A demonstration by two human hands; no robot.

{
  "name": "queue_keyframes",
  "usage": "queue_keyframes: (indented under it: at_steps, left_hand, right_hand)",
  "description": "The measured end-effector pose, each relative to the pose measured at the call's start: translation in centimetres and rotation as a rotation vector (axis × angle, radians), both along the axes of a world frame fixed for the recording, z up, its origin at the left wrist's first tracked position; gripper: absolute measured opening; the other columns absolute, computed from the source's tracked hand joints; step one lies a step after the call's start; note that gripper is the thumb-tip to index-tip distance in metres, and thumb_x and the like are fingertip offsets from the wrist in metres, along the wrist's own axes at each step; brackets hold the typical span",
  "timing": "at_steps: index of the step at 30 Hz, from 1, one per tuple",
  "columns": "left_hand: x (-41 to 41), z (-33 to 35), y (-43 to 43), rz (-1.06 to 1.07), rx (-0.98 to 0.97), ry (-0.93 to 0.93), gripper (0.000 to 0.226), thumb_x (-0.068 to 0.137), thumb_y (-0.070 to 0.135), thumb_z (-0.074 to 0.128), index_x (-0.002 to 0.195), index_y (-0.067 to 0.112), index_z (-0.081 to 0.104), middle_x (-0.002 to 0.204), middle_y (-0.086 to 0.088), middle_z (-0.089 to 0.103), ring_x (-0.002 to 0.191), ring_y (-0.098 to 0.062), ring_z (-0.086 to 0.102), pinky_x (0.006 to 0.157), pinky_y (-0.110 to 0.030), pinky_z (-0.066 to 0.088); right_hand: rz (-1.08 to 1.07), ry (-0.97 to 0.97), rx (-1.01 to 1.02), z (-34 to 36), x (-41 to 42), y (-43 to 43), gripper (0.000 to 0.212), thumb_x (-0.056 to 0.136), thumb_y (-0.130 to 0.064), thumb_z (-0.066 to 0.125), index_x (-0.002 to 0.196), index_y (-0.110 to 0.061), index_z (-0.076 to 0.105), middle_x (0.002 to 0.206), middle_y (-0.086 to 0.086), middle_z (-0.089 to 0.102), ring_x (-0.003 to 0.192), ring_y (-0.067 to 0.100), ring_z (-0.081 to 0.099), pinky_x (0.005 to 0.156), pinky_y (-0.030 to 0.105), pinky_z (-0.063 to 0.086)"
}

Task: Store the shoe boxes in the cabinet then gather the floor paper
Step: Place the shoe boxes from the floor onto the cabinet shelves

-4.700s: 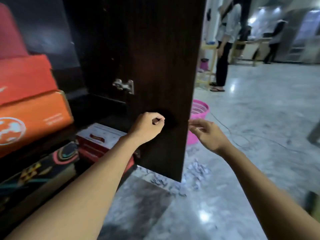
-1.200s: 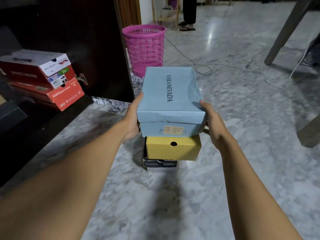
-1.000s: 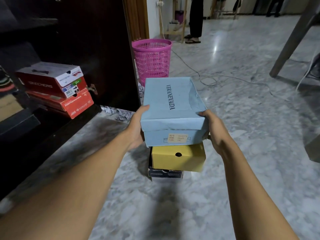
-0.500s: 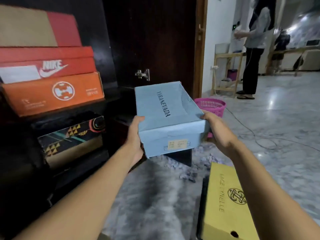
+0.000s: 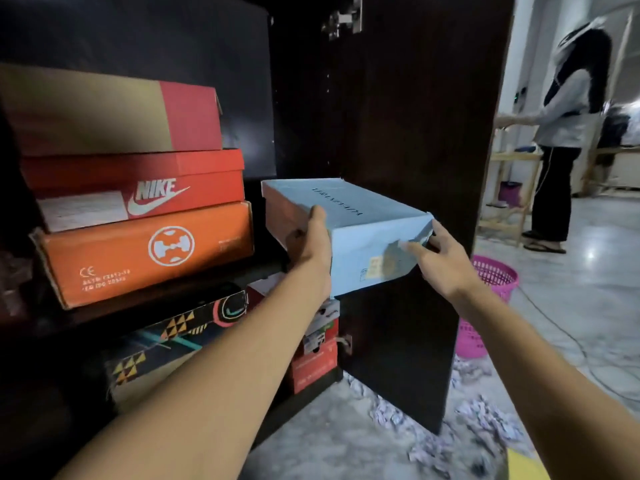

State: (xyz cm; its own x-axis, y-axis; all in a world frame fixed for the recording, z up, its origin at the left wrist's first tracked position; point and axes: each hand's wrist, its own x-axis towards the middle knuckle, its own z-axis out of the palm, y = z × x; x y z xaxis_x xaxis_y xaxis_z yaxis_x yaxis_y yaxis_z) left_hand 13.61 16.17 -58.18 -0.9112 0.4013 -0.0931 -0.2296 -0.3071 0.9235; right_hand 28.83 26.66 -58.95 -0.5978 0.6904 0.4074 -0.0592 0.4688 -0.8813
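Left hand (image 5: 310, 249) grips blue box (image 5: 353, 211), right hand (image 5: 446, 263) perhaps touching.

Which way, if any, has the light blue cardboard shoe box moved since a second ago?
Yes. The blue shoe box went up and left, to the dark cabinet shelf beside the orange cardboard box.

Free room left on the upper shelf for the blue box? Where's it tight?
Free: the gap between the orange box stack and the cabinet door, where the blue box is held; dark open space above it. Crowded: below, the patterned box and red boxes fill the width.
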Motion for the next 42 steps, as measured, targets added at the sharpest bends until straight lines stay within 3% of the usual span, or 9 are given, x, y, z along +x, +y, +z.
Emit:
queue_keyframes:
  at_steps: [4,9,13,16,21,25,29,35,42]
  left_hand:
    - [-7.3,-1.4,3.1,0.116,-0.132,-0.058,0.08,0.038,0.089,0.055,0.1,0.038,0.058,0.105,-0.004,0.07,0.097,-0.038,0.065,0.087,-0.056,0.051]
    - [-7.5,0.8,1.2,0.084,-0.121,-0.101,0.083,0.06,0.069,0.062,0.132,0.028,0.051,0.123,0.002,0.056,0.11,-0.031,0.058,0.094,-0.044,0.048]
    - [-9.9,-1.0,3.1,0.035,-0.108,-0.119,0.102,0.045,0.077,0.06,0.137,0.033,0.043,0.13,-0.006,0.057,0.111,-0.034,0.058,0.097,-0.051,0.046]
    - [-10.6,-1.6,4.4,0.066,-0.148,-0.114,0.1,0.052,0.075,0.061,0.14,0.032,0.04,0.136,-0.008,0.053,0.118,-0.035,0.054,0.102,-0.052,0.043]
    - [-12.5,-2.5,6.1,0.072,-0.247,-0.076,0.118,0.042,0.082,0.059,0.145,0.027,0.039,0.147,-0.007,0.045,0.131,-0.036,0.046,0.109,-0.053,0.036]
    - [-10.9,-1.1,3.9,0.085,-0.203,0.176,0.083,0.082,0.052,0.069,0.151,0.026,0.03,0.149,-0.005,0.045,0.133,-0.026,0.046,0.112,-0.041,0.033]
    - [-11.6,-2.7,3.2,0.08,-0.24,0.44,0.087,0.089,0.042,0.067,0.156,0.027,0.015,0.155,0.002,0.033,0.134,-0.01,0.037,0.1,-0.023,0.029]
    - [-16.0,-1.9,2.5,0.136,-0.366,0.457,0.07,0.086,0.06,0.057,0.145,0.023,0.045,0.142,-0.004,0.053,0.13,-0.022,0.05,0.109,-0.04,0.041]
    - [-19.4,-0.7,2.2,0.127,-0.364,0.324,0.049,0.095,0.046,0.054,0.137,0.02,0.053,0.12,-0.003,0.06,0.103,-0.02,0.055,0.094,-0.037,0.048]
  right_hand:
    - [0.002,-0.126,-0.03,2.2,-3.7,0.4,0.045,0.097,-0.019,0.056,0.141,-0.023,0.047,0.121,-0.004,0.058,0.101,0.011,0.05,0.073,0.021,0.044]
    - [0.077,-0.291,-0.078,2.5,-7.0,0.9,0.054,0.097,-0.019,0.058,0.148,-0.016,0.042,0.143,0.006,0.049,0.119,0.014,0.047,0.099,0.032,0.043]
    - [0.115,-0.341,-0.045,1.3,-8.7,2.0,0.054,0.096,-0.021,0.056,0.148,-0.022,0.042,0.127,0.003,0.053,0.117,0.014,0.048,0.099,0.031,0.043]
    - [0.133,-0.338,-0.052,0.0,-10.5,2.8,0.056,0.094,-0.024,0.059,0.147,-0.026,0.043,0.137,0.0,0.052,0.119,0.015,0.05,0.105,0.036,0.042]
    - [0.196,-0.323,-0.062,-2.6,-14.0,4.3,0.065,0.091,-0.024,0.066,0.149,-0.018,0.037,0.129,0.003,0.058,0.117,0.009,0.052,0.103,0.023,0.038]
    - [0.178,-0.279,-0.018,-4.3,-16.7,5.1,0.066,0.088,-0.034,0.069,0.146,-0.023,0.039,0.128,-0.006,0.046,0.122,0.008,0.043,0.103,0.021,0.031]
    - [0.12,-0.234,0.02,-5.5,-19.2,4.8,0.071,0.09,-0.036,0.068,0.151,-0.02,0.035,0.14,-0.01,0.04,0.128,0.004,0.039,0.109,0.023,0.03]
    - [0.165,-0.263,0.016,-6.8,-25.5,5.3,0.078,0.075,-0.074,0.062,0.13,-0.02,0.048,0.124,0.001,0.06,0.114,0.014,0.06,0.097,0.045,0.051]
    - [0.262,-0.3,0.009,-4.8,-29.2,2.7,0.067,0.085,-0.044,0.067,0.139,-0.012,0.042,0.134,0.013,0.051,0.115,0.023,0.059,0.091,0.039,0.056]
